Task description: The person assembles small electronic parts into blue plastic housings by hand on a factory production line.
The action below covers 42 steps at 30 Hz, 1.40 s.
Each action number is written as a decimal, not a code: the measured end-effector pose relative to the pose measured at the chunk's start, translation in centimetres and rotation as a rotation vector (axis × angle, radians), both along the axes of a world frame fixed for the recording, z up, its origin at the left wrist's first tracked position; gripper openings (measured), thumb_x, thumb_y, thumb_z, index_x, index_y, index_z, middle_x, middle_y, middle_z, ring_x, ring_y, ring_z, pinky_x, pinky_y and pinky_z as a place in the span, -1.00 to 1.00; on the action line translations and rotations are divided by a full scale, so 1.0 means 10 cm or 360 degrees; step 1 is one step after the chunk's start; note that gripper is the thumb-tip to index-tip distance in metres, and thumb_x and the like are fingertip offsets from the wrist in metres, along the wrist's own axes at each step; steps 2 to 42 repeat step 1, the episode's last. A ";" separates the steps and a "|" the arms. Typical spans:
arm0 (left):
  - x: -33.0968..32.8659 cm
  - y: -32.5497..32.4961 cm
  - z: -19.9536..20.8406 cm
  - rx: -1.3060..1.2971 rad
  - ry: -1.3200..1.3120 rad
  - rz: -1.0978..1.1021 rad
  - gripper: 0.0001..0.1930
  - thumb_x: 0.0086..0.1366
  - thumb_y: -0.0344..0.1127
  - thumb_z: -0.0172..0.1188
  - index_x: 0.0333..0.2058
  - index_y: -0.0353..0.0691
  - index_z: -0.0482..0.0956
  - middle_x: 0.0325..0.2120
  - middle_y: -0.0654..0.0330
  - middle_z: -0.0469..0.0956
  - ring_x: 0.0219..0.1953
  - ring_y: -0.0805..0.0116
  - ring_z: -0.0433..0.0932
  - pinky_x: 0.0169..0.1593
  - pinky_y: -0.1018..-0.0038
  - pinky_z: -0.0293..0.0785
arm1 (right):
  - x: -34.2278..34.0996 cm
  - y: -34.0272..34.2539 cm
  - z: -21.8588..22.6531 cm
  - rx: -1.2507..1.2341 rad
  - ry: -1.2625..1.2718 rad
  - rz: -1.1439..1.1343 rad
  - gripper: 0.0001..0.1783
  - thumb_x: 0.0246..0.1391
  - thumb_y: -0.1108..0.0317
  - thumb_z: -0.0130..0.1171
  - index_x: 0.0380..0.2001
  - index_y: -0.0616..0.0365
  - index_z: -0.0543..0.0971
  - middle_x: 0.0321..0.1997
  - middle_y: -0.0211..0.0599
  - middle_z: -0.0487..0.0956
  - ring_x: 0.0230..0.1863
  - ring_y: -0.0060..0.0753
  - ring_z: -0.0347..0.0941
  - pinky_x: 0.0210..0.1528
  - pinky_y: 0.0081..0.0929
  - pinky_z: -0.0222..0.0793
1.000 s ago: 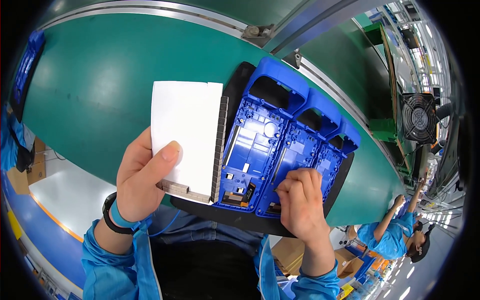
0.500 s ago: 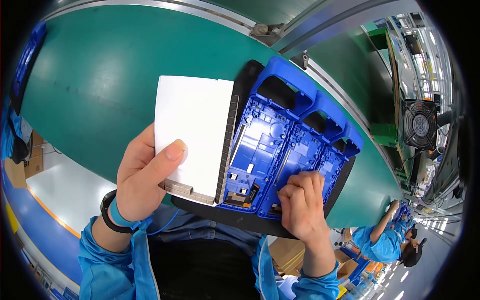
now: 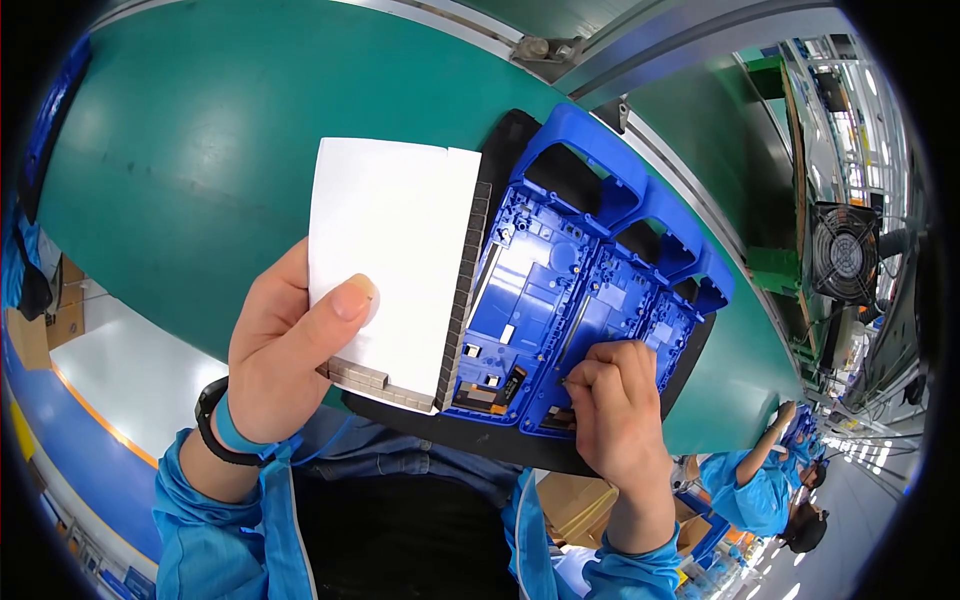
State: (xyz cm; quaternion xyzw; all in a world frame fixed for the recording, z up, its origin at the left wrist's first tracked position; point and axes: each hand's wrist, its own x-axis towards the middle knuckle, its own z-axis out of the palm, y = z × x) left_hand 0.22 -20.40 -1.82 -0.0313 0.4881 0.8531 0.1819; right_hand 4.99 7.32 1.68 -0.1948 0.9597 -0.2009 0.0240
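My left hand grips a white backing sheet, with the thumb pressed flat on its face. Small grey-brown pads line the sheet's right edge, and more run along its lower edge. Three blue plastic housings with handle loops lie side by side beyond the sheet: a left one, a middle one and a right one. Over the lower part of the middle housing, my right hand is closed in a pinch. A tiny dark bit shows at its fingertips; its kind cannot be made out.
Under the housings lies a black mat on the green work surface. A metal rail runs along the far side. At right are a fan and a co-worker in blue. Cardboard boxes stand below the table edge.
My right hand has shifted slightly, its pinching fingertips now a little higher over the middle housing. The sheet's top has risen slightly in view. My left hand keeps its grip.
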 end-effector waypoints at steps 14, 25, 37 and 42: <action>0.00 0.00 0.00 0.0001 -0.0004 0.0001 -0.53 0.40 -0.28 0.04 0.19 -0.44 0.32 -0.01 0.01 0.55 0.01 0.37 0.56 0.05 0.50 0.46 | 0.00 0.00 0.00 0.0001 -0.0004 0.0001 -0.72 -0.24 0.67 0.27 -0.41 0.21 0.45 -0.30 -0.16 0.45 -0.28 -0.08 0.38 -0.17 -0.24 0.27; 0.00 0.00 0.00 0.0001 -0.0004 0.0001 -0.53 0.40 -0.28 0.04 0.19 -0.44 0.32 -0.01 0.01 0.55 0.01 0.37 0.56 0.05 0.50 0.46 | 0.00 0.00 0.00 0.0001 -0.0004 0.0001 -0.72 -0.24 0.67 0.27 -0.41 0.21 0.45 -0.30 -0.16 0.45 -0.28 -0.08 0.38 -0.17 -0.24 0.27; 0.00 0.00 0.00 0.0001 -0.0004 0.0001 -0.53 0.40 -0.28 0.04 0.19 -0.44 0.32 -0.01 0.01 0.55 0.01 0.37 0.56 0.05 0.50 0.46 | 0.00 0.00 0.00 0.0001 -0.0004 0.0001 -0.72 -0.24 0.67 0.27 -0.41 0.21 0.45 -0.30 -0.16 0.45 -0.28 -0.08 0.38 -0.17 -0.24 0.27; 0.00 0.00 0.00 0.0001 -0.0004 0.0001 -0.53 0.40 -0.28 0.04 0.19 -0.44 0.32 -0.01 0.01 0.55 0.01 0.37 0.56 0.05 0.50 0.46 | 0.00 0.00 0.00 0.0001 -0.0004 0.0001 -0.72 -0.24 0.67 0.27 -0.41 0.21 0.45 -0.30 -0.16 0.45 -0.28 -0.08 0.38 -0.17 -0.24 0.27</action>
